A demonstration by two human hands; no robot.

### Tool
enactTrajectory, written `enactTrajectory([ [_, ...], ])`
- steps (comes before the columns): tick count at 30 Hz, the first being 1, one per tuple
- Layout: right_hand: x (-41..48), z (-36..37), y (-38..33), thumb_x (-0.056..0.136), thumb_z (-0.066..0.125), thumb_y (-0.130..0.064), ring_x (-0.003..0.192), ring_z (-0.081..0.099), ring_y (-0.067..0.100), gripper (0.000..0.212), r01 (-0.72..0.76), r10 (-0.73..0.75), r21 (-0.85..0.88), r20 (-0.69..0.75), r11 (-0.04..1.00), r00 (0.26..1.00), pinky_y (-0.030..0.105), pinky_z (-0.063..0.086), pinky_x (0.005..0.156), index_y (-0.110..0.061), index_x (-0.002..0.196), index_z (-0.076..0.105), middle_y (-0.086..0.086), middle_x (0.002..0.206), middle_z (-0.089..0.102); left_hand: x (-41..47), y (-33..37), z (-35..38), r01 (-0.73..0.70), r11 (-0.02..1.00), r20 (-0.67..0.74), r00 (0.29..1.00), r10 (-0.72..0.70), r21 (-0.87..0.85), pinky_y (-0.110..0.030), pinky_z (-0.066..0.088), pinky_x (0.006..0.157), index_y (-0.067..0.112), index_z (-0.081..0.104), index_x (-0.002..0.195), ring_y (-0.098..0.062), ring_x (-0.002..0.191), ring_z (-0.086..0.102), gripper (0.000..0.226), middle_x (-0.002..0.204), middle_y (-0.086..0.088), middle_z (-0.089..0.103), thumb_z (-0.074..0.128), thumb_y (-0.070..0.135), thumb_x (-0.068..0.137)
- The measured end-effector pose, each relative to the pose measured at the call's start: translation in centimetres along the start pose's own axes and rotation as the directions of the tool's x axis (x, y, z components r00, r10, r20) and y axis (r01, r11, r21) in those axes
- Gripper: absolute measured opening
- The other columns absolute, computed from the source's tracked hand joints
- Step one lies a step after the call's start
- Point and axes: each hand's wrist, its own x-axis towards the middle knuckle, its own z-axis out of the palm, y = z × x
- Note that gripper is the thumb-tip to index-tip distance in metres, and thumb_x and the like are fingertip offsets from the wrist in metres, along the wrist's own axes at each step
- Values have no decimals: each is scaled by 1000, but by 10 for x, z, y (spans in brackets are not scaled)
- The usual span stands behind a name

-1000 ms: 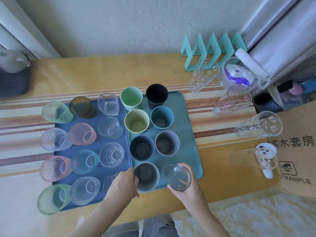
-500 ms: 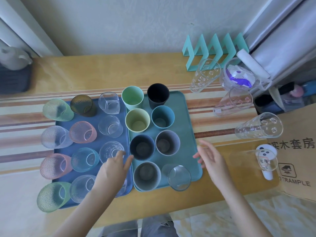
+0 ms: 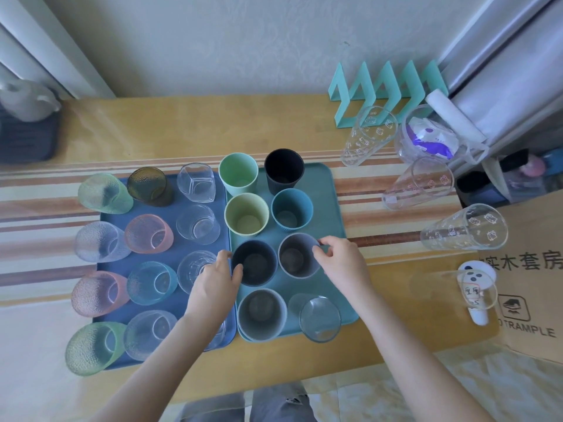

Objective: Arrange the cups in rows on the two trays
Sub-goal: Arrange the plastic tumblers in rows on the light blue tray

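A blue tray (image 3: 117,365) on the left carries several clear and tinted glass cups in rows. Beside it a teal tray (image 3: 330,202) holds plastic cups in two columns, plus a grey cup (image 3: 261,310) and a clear glass (image 3: 318,318) at the front. My left hand (image 3: 213,284) grips the left rim of the dark navy cup (image 3: 254,263). My right hand (image 3: 341,263) pinches the right rim of the grey-purple cup (image 3: 297,258). Both cups stand on the teal tray.
Three tall printed clear cups (image 3: 464,229) lie to the right of the trays on the wooden table (image 3: 182,129), with a clear cup (image 3: 475,287) near a cardboard box (image 3: 536,269). A teal zigzag rack (image 3: 387,89) and a jug (image 3: 426,138) stand behind.
Both hands left the front-row cups and moved forward to the third row. The left hand now holds the navy cup, the right hand the grey-purple cup.
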Motion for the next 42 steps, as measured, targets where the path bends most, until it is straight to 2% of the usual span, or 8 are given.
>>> enactTrajectory([
  [5,1,3,4,89,51,-17,44,51,8,15,14,-14,34,-1,999,1000,24,40,49,-10,88,65,5,55,65,0,-2,1,-9,999,14,1000,9,-45,-45,51,72,6,46,115,-36,76,64,24,84,-18,67,42,16,93],
  [10,-1,-1,11,90,55,-21,45,51,6,19,28,-30,71,26,997,999,18,39,50,-9,103,63,2,58,64,2,-6,4,-1,997,8,1000,2,-75,-42,51,70,11,44,119,-34,73,64,27,80,-18,66,43,18,93],
  [13,-6,0,11,90,56,-26,48,54,6,29,30,-34,113,42,993,999,25,48,56,-11,115,60,-1,58,64,4,-6,5,14,997,26,1000,-12,-78,-43,53,71,11,43,119,-33,69,64,27,78,-17,67,43,19,93],
  [16,-9,2,11,90,55,-20,48,54,8,27,49,-54,122,38,991,998,33,52,60,-10,114,60,-2,57,63,6,-7,5,33,993,33,999,-29,-113,-41,54,70,12,44,120,-28,65,65,27,77,-16,67,42,18,94],
  [26,-12,2,12,87,54,-12,45,54,10,30,-11,-4,212,68,977,998,30,50,54,-9,117,58,2,57,66,8,-4,5,94,958,96,993,-70,-270,-34,55,48,15,43,121,-19,44,55,29,68,-13,64,41,15,93],
  [33,-18,1,16,89,55,-13,48,57,14,37,-53,27,257,102,965,994,24,48,51,-6,126,52,5,62,67,6,-1,4,79,951,87,995,-55,-298,-33,55,47,14,45,122,-19,41,55,29,65,-11,64,42,14,93],
  [38,-23,-5,22,94,49,-27,48,56,14,26,-109,82,342,92,933,992,24,47,49,-11,112,59,6,62,65,5,1,1,73,949,81,995,-50,-308,-27,50,42,14,43,125,-17,42,57,31,63,-6,64,43,24,95],
  [42,-45,-5,57,93,43,-3,54,57,9,32,-143,120,278,99,950,988,26,52,54,-19,118,54,3,82,65,2,0,-9,32,973,12,999,-30,-230,-34,53,55,15,45,124,-28,62,64,37,73,-9,66,39,38,95],
])
